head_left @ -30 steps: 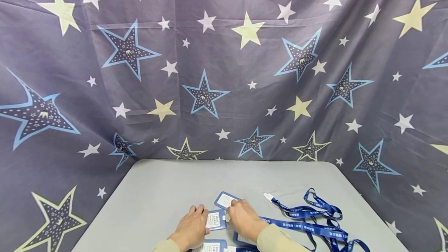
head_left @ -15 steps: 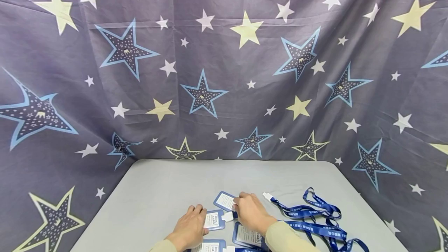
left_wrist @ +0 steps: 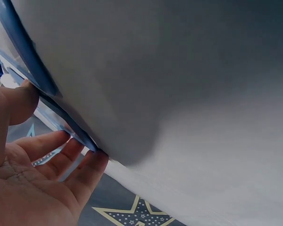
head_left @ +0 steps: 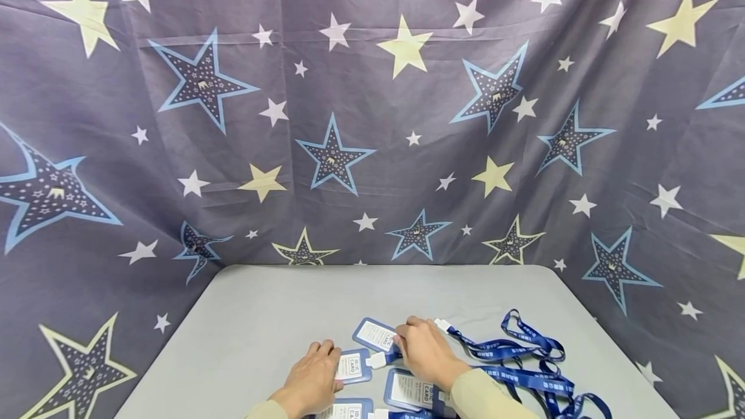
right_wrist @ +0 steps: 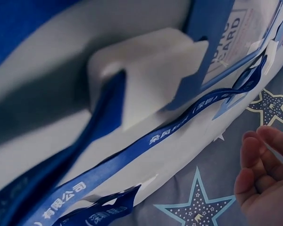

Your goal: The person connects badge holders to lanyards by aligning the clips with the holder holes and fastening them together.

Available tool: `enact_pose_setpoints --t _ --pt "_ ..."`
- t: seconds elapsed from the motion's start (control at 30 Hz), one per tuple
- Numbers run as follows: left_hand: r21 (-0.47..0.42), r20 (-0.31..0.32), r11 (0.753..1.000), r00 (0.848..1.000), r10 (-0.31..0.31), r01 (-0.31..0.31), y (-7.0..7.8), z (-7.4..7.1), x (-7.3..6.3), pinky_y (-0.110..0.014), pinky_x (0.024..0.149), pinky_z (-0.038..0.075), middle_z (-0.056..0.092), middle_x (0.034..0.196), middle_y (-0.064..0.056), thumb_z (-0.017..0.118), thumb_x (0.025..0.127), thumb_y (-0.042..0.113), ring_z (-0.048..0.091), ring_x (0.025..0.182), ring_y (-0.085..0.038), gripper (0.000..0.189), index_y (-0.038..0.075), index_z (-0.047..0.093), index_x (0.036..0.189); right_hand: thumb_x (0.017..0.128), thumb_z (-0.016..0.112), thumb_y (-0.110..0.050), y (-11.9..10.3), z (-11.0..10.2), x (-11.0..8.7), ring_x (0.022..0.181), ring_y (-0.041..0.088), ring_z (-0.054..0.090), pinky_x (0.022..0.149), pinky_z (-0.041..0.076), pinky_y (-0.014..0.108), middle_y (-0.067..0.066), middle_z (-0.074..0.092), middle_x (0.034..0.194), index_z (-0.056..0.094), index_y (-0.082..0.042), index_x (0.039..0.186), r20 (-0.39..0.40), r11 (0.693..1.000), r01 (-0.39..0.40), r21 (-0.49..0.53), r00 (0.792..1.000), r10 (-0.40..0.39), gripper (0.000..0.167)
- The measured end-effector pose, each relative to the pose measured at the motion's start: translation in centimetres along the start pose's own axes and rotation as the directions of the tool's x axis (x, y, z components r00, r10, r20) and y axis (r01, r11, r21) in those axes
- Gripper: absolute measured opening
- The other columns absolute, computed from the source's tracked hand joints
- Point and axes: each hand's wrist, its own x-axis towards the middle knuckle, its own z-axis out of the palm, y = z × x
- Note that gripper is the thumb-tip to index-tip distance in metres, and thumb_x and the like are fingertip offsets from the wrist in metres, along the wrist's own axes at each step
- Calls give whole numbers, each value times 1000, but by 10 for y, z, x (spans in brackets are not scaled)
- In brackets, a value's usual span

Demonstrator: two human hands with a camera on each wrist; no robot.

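My left hand (head_left: 311, 377) holds the left end of a blue-framed ID card holder (head_left: 354, 366). In the left wrist view, thumb and fingertips grip opposite edges of that holder (left_wrist: 68, 120). A white clip (head_left: 377, 360) with a blue lanyard end sits at its right end. My right hand (head_left: 427, 351) is by the right end of an upper, tilted card holder (head_left: 374, 335); whether it touches it I cannot tell. In the right wrist view, the right hand's (right_wrist: 269, 179) fingers are loosely bent, with nothing visible between them.
Two more card holders lie nearer me, one lower right (head_left: 410, 390) and one at the bottom edge (head_left: 346, 409). Blue lanyards (head_left: 529, 377) lie tangled on the right, one ending in a white clip (head_left: 442, 325). A star-patterned curtain (head_left: 349, 212) stands behind the grey table (head_left: 279, 302).
My right hand has moved right, away from the middle holder's right end, uncovering the white clip and lanyard there. More of the lower right holder shows. The left hand keeps its hold.
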Motion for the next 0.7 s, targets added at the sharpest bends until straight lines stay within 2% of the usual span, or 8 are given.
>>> enact_pose_setpoints --t 0.13,0.33,0.4,0.6,0.7 --pt "-4 -3 1000 1000 6 -6 -1 0 -1 -52 101 51 59 130 -19 83 83 23 54 117 -37 60 -7 61 130 94 70 -19 3 -1 -1 66 9 46 65 44 31 -9 50 73 66 -20 76 -12 1000 7 3 1000 -7 19" --pt "11 -17 1000 999 28 -28 -4 2 -1 -48 95 53 61 122 -13 84 81 22 54 107 -30 58 -5 63 127 95 69 -20 6 -3 -2 65 8 42 65 43 31 -10 46 71 56 -23 69 -12 1000 9 -1 1000 -9 30" --pt "15 -20 999 999 33 -33 -5 3 -1 -47 94 54 61 120 -12 85 81 23 54 105 -29 57 -4 63 126 96 69 -20 6 -4 -2 66 8 43 66 44 32 -10 47 71 57 -22 69 -13 1000 8 -3 1000 -8 29" --pt "19 -22 999 999 40 -40 -6 4 -1 -46 93 54 60 117 -10 85 81 22 54 104 -27 55 -3 64 125 96 69 -20 7 -5 -4 71 10 52 71 48 34 -6 57 77 72 -15 84 -15 1000 -1 -11 1000 1 13" --pt "18 -22 999 999 42 -41 -7 4 -1 -45 92 55 60 116 -9 85 80 22 53 102 -26 56 -3 64 125 96 69 -20 8 -6 -4 76 13 57 73 50 35 -4 62 81 76 -11 91 -20 1000 3 -15 1000 -3 12"
